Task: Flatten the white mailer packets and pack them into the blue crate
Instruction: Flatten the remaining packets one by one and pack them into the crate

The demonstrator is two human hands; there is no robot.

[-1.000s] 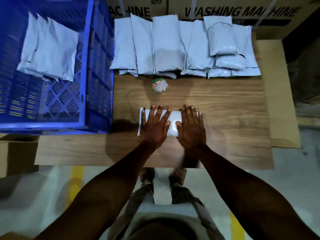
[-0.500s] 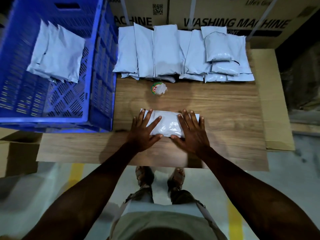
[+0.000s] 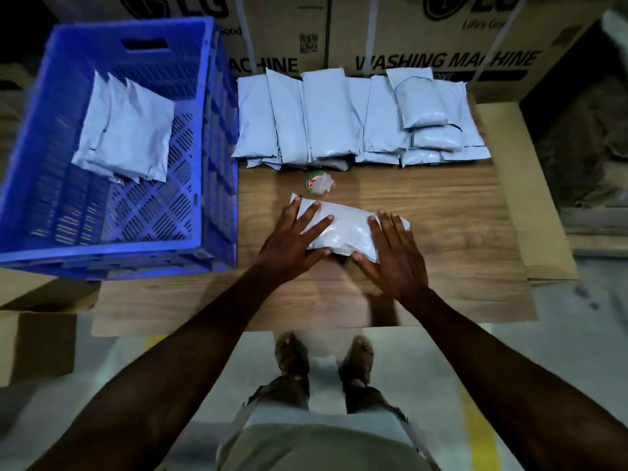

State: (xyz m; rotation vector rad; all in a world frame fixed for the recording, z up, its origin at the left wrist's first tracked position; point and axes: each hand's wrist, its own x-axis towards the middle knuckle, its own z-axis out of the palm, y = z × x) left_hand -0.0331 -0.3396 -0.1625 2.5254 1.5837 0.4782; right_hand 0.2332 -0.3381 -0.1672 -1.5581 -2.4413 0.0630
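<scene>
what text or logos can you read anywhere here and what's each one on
"LG": left cardboard box behind the table, and again on the right cardboard box.
"WASHING MACHINE": right cardboard box; partly hidden.
"ACHINE": left cardboard box, start hidden by the blue crate.
"Life's Go...": right cardboard box, cut off.
QR code: no readable text.
Round sticker: blurred, unreadable.

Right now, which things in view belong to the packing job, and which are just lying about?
Job:
- packet under left hand and right hand
- row of packets at the back of the table
- blue crate with packets inside

Lying about:
- round labelled item
- washing machine cartons
</scene>
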